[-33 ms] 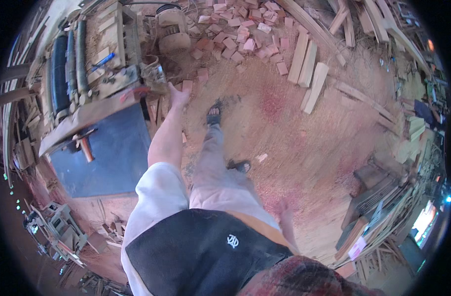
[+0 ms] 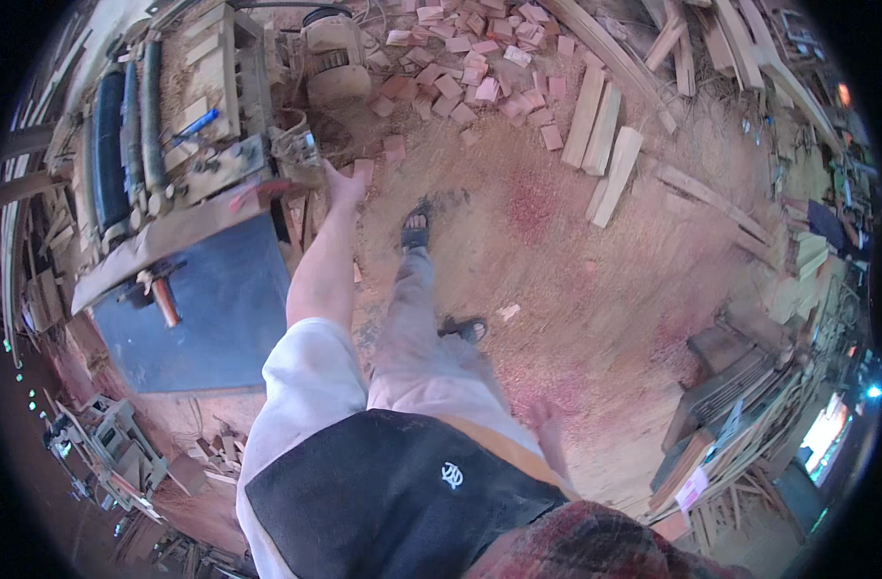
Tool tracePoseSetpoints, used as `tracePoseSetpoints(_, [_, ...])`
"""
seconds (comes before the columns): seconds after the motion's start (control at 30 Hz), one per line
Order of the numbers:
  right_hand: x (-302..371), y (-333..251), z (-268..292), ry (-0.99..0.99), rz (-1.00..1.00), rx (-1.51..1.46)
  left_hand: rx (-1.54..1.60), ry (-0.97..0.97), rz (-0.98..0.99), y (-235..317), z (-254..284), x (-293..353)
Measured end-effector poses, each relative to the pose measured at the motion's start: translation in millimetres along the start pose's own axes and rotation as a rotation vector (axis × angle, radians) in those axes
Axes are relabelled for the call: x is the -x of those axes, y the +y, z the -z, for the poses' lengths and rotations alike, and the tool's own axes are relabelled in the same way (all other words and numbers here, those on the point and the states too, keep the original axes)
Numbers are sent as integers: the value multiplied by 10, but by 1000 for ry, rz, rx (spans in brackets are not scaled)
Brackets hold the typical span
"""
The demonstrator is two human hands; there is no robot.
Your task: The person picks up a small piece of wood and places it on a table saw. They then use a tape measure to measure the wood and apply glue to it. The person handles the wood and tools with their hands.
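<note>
My left arm reaches out to the near right corner of a sawdust-covered machine (image 2: 209, 207). My left hand (image 2: 344, 183) is beside a clear and metallic fitting (image 2: 301, 147) at that corner, thumb and fingers apart. Whether it touches the fitting is hard to tell. A pinkish wood block (image 2: 365, 169) shows just past the fingers. Low at my right side hangs my right hand (image 2: 549, 425), somewhat blurred, its fingers loosely apart and holding nothing visible. Below the machine's top is a blue-grey panel (image 2: 209, 328), with a brown handle (image 2: 166, 303) on a dark part against it.
A motor (image 2: 337, 72) stands behind the machine, and a blue tool (image 2: 198, 123) lies on its top. Pinkish blocks (image 2: 479, 63) are heaped ahead. Pale beams (image 2: 614, 174) lie on the dusty floor. Stacked boards (image 2: 720, 386) are at right. My sandalled feet (image 2: 416, 227) stand apart.
My right hand has swung slightly up and to the left. The whole view has shifted a little; my left hand stays by the machine's corner.
</note>
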State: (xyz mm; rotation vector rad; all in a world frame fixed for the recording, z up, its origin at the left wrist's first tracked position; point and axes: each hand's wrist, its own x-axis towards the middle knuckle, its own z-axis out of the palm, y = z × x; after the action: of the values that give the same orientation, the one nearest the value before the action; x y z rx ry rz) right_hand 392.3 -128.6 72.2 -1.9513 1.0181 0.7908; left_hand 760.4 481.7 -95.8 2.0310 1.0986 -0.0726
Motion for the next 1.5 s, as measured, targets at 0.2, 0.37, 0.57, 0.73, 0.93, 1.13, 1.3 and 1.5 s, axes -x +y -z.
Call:
tracePoseSetpoints(0.2, [260,-919,-370,-252,-246,-14,-134,117,220,-140,-135,-1391])
tracePoseSetpoints(0.37, [60,-1668,-368,-163,-297,-111,398,-515,342,-281,-752,-1207])
tracePoseSetpoints(0.57, [-347,-2259,-269,-211,-77,-83,89,-1350,-26,1456,-2480,1551])
tracePoseSetpoints(0.73, [-817,-2493,-100,-313,43,-83,259,-1285,-586,2055,-2055,2551])
tracePoseSetpoints(0.93, [-2089,-2182,289,-502,306,102,-100,-1042,-300,692,-420,2259])
tracePoseSetpoints(1.13, [-3201,-2502,876,-465,271,180,61,-78,424,-756,846,3630])
tracePoseSetpoints(1.3, [-3155,-3179,1133,-486,388,341,365,219,729,-1454,81,4863])
tracePoseSetpoints(1.5, [-2618,-3541,368,-585,473,435,427,201,854,-1759,-849,5790])
